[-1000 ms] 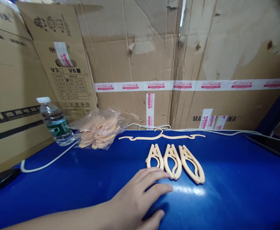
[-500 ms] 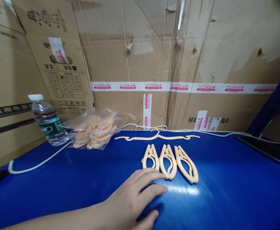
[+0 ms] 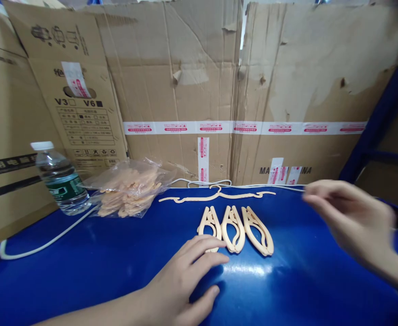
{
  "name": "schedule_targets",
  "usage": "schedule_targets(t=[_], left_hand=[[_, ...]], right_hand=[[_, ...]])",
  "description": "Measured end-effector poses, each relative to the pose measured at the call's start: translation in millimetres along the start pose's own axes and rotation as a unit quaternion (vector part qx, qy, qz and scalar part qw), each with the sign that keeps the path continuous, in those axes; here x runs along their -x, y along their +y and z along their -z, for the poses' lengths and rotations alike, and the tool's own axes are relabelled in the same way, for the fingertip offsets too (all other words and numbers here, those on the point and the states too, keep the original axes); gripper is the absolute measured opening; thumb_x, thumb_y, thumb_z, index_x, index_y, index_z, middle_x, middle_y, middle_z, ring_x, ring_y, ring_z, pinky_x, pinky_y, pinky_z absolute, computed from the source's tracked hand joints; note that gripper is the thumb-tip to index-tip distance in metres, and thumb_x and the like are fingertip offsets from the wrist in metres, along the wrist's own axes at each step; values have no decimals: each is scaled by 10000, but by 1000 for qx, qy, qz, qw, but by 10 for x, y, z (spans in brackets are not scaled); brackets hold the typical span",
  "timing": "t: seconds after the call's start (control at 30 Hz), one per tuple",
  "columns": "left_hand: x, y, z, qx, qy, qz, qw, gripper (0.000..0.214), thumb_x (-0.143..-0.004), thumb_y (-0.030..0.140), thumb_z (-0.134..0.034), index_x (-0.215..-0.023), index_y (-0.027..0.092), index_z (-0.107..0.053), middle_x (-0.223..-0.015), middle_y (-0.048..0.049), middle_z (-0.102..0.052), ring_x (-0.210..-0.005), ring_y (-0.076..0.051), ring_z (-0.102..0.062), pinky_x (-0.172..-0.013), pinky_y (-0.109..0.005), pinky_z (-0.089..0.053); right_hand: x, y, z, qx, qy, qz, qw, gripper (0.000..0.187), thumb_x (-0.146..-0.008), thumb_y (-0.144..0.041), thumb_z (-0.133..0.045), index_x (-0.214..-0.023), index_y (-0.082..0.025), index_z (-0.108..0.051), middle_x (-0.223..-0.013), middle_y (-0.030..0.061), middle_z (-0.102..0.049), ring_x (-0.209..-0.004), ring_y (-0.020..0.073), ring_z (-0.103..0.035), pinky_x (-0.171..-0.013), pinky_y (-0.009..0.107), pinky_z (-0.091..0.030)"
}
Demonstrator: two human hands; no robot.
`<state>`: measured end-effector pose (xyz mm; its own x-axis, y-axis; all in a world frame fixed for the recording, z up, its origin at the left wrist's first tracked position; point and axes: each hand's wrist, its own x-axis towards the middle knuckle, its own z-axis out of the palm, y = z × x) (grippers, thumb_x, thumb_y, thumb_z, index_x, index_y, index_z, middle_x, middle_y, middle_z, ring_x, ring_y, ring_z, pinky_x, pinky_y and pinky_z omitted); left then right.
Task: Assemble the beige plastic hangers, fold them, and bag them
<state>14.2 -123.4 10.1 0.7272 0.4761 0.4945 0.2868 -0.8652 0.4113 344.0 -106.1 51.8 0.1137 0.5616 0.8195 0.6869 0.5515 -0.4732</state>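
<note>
My left hand [image 3: 185,280] lies flat on the blue table [image 3: 100,262], fingers spread, its fingertips touching the nearest of three cream plastic clips [image 3: 235,222] laid side by side. A thin cream hanger bar [image 3: 215,196] lies flat just behind the clips. My right hand [image 3: 350,219] hovers at the right above the table, motion-blurred, with its fingers stretched toward the left and nothing visible in them.
A clear bag of cream clips [image 3: 128,190] and a water bottle [image 3: 59,180] stand at the back left. A white cable [image 3: 46,242] runs along the table's back. Taped cardboard boxes [image 3: 199,90] wall the rear. A blue frame post [image 3: 379,108] rises at right.
My right hand has come into view from the right, above the table. The view has shifted slightly; my left hand stays flat by the clips.
</note>
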Motion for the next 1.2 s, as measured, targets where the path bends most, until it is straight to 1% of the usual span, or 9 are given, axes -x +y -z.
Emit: schedule_targets(t=[0.07,0.13,0.2,0.33,0.47,0.67,0.83,1.0,1.2], left_hand=[[5,3,2,6,7,5,1000,502,-789,72,-545,-1260,240,-499,-1332,-87,-521,-1234,-236,-465,-1063,-375,-382],[8,2,4,8,11,11,1000,487,-798,76,-545,-1252,247,-500,-1328,-79,-520,-1232,-229,-467,-1063,-371,-380],[6,-3,8,11,9,21,1000,472,-804,78,-543,-1241,250,-502,-1328,-74,-520,-1231,-224,-469,-1060,-368,-382],[0,-21,22,11,2,56,998,433,-821,96,-545,-1222,256,-506,-1326,-69,-522,-1243,-224,-469,-1069,-387,-378],[2,-49,25,30,19,86,996,389,-826,111,-545,-1186,257,-523,-1306,-64,-536,-1233,-226,-489,-1074,-411,-374],[-23,-36,59,57,35,117,991,364,-808,102,-546,-1140,250,-551,-1259,-59,-576,-1181,-225,-536,-1042,-406,-405],[-22,-22,90,66,45,132,988,342,-798,94,-540,-1109,232,-575,-1227,-74,-600,-1147,-233,-559,-999,-393,-436],[-29,-84,95,98,81,185,975,264,-831,143,-532,-1074,225,-591,-1232,-83,-598,-1160,-245,-552,-994,-407,-437],[-70,-202,125,178,156,273,933,227,-848,236,-537,-1068,216,-591,-1196,-84,-606,-1162,-256,-546,-1013,-439,-427]], right_hand=[[-124,185,-160,23,-114,2,993,256,-871,-430,-609,-772,-196,-635,-773,34,-677,-719,194,-644,-684,311,-518],[-251,398,-355,93,-264,18,960,320,-932,-391,-468,-782,-194,-670,-820,69,-708,-793,236,-666,-755,362,-519],[-344,581,-551,112,-306,31,945,286,-921,-295,-443,-827,-181,-689,-897,99,-722,-888,261,-668,-837,392,-508],[-405,771,-864,134,-347,44,927,307,-880,-181,-457,-1114,-149,-652,-1156,152,-672,-1100,283,-613,-962,415,-464],[-425,833,-999,149,-390,56,907,279,-848,-144,-504,-1063,-173,-678,-1108,122,-686,-1057,259,-626,-946,385,-473],[-421,817,-865,176,-412,56,892,144,-821,-166,-521,-819,-166,-665,-845,97,-696,-787,227,-645,-713,319,-496],[-318,702,-572,188,-400,55,895,148,-864,-234,-465,-838,-182,-601,-789,70,-695,-695,215,-641,-632,316,-471],[-191,607,-359,172,-347,59,920,105,-873,-289,-487,-807,-218,-527,-767,40,-678,-688,209,-622,-656,333,-468],[-65,525,-288,67,-296,-17,953,207,-910,-422,-499,-848,-225,-505,-737,20,-659,-635,180,-623,-586,293,-492]])
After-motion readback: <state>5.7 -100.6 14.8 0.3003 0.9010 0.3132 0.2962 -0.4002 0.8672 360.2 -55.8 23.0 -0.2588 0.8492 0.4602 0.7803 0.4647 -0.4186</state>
